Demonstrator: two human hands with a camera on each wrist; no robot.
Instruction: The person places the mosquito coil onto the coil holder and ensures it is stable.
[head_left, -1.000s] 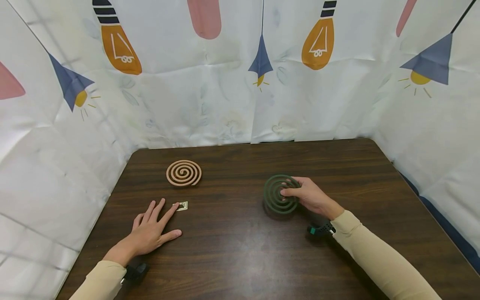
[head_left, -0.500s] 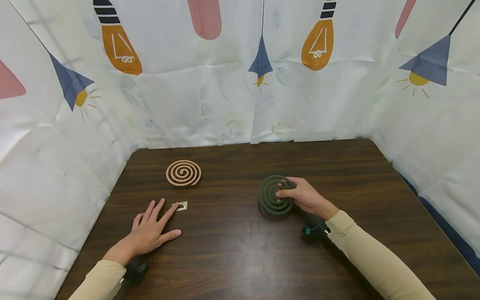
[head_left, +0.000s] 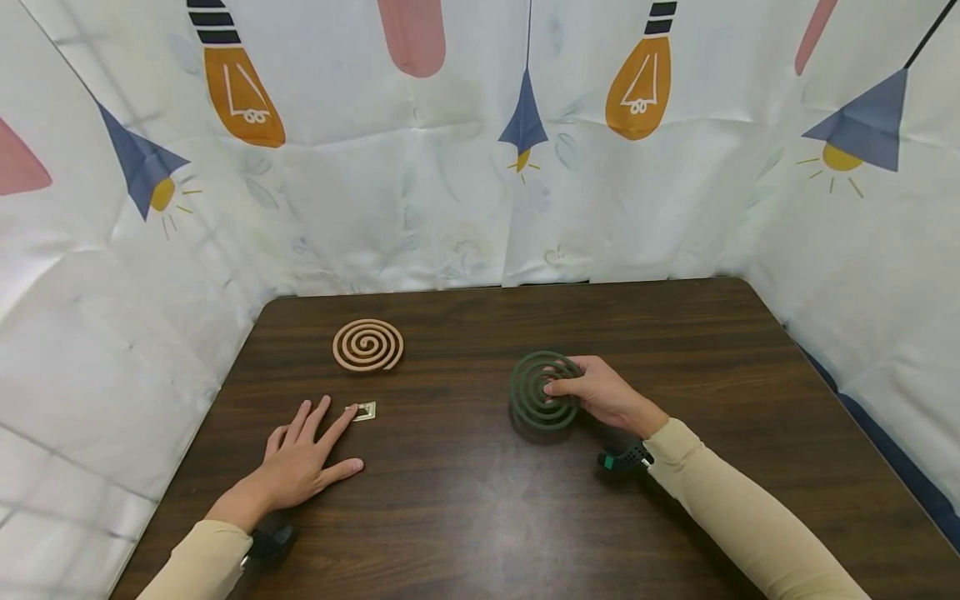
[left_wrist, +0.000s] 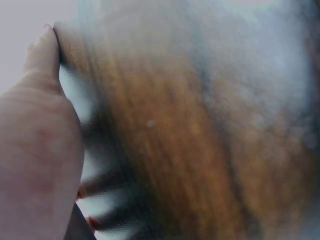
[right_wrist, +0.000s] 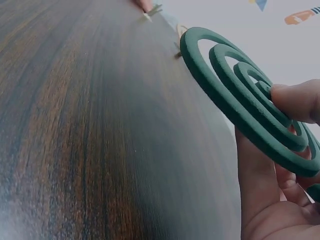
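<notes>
My right hand [head_left: 611, 396] pinches a green mosquito coil [head_left: 534, 408] between thumb and fingers and holds it tilted above the table. In the right wrist view the thumb lies near the centre of the green spiral [right_wrist: 220, 85], with the fingers behind it. My left hand [head_left: 300, 467] rests on the table with its fingers spread. Its index fingertip presses the edge of a small metal coil stand [head_left: 366, 412]. A tan mosquito coil [head_left: 367, 346] lies flat beyond the left hand. Only the palm, thumb and blurred wood show in the left wrist view.
The dark wooden table [head_left: 450, 500] has rounded far corners. White curtains [head_left: 450, 200] printed with lamps and bulbs surround it at the back and both sides. A black wrist device [head_left: 270, 546] sits under the left wrist, another [head_left: 626, 457] under the right.
My right hand has moved left with the green mosquito coil, closer to the middle of the table. The left hand, the metal stand and the tan coil have stayed in place.
</notes>
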